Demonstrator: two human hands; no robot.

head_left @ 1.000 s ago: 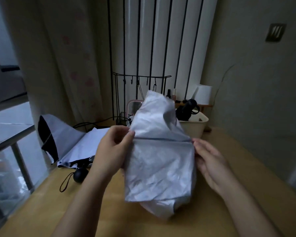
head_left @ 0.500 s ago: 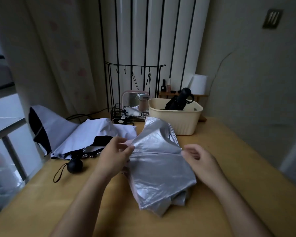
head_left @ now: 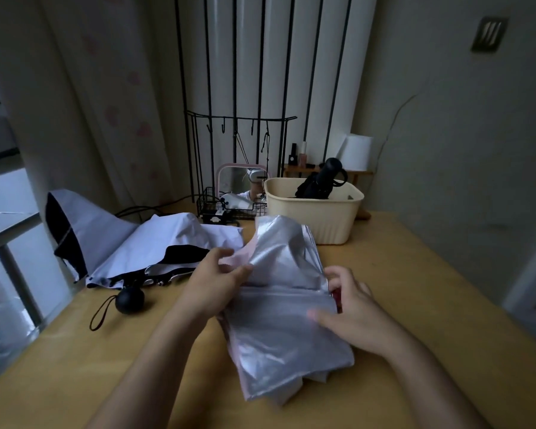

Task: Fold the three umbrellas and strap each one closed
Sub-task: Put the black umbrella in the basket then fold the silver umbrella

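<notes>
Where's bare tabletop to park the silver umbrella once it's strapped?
Most room: the table strip right of the silver umbrella, from the cream bin forward to the near edge. Second patch: near-left corner, in front of the black handle of the white umbrella. Crowded: back left, where that umbrella, the wire basket and bin meet.

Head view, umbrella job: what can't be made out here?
Silver umbrella: strap, handle and shaft hidden by its own fabric and by the left hand and right hand.
Dark red thing at the right hand's fingers: too small to identify.
Black umbrella: lower part hidden by the cream basket wall; strapped or not, cannot tell.
White-and-black umbrella: closing strap lost in its folds.
</notes>
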